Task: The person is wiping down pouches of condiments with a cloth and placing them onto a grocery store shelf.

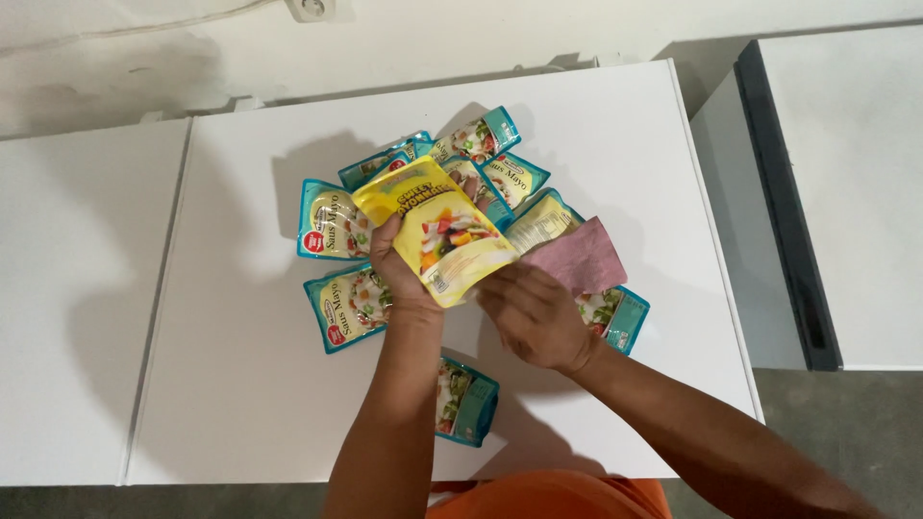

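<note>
While the left hand (pixel 399 279) grips a yellow pouch (pixel 437 229) above the table (pixel 240 384), the right hand (pixel 534 317) pinches a pink cloth (pixel 586 258) against it, teal pouches (pixel 332 231) lying untouched around.

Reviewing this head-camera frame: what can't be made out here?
- Left hand: fingers hidden behind the yellow pouch it holds.
- Right hand: fingertips tucked under the pink cloth, so its grip there is unclear.
- Teal pouch near the table front: partly covered by the left forearm.
- Teal pouches in the pile: exact count unclear, several overlap under the yellow pouch.
- Wall socket: cut off by the top edge.
</note>
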